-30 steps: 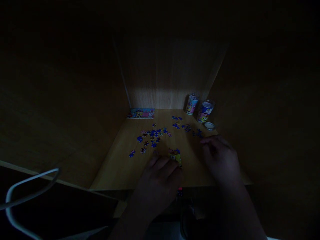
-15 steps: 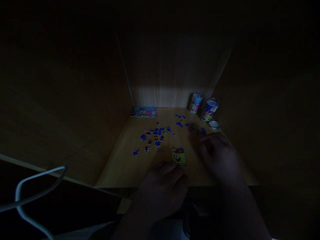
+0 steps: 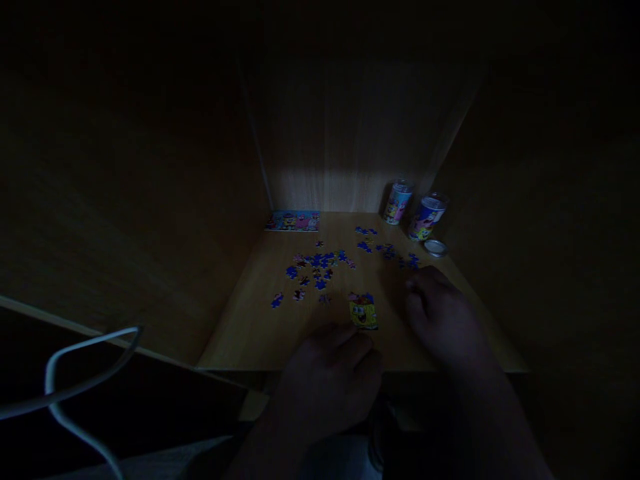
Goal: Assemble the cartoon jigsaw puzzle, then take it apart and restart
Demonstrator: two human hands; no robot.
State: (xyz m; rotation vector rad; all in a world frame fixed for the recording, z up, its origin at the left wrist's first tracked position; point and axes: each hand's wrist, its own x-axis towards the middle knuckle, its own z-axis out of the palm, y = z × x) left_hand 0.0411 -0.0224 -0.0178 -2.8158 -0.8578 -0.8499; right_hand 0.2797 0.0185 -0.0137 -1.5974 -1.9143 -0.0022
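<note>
A small joined patch of jigsaw puzzle (image 3: 363,311), showing a yellow cartoon face, lies near the front of the wooden table. My left hand (image 3: 333,373) rests at its lower left edge, fingers curled, their tips partly hidden in the dark. To the right of the patch, my right hand (image 3: 443,313) is low over the table with thumb and fingers drawn together; anything between them is too dark to see. Just beyond it are several loose puzzle pieces (image 3: 412,261). A larger scatter of mostly blue pieces (image 3: 320,261) lies left of centre.
A picture strip (image 3: 293,221) with cartoon figures lies at the back left. Two clear-topped cans (image 3: 399,203) stand at the back right, beside a round lid (image 3: 435,248). Dark panels enclose the table's sides and back. A white cable (image 3: 75,427) loops at lower left.
The fingers of my right hand have curled inward, closing the gap to the thumb. My left hand stays by the joined patch. The whole view has shifted slightly.
</note>
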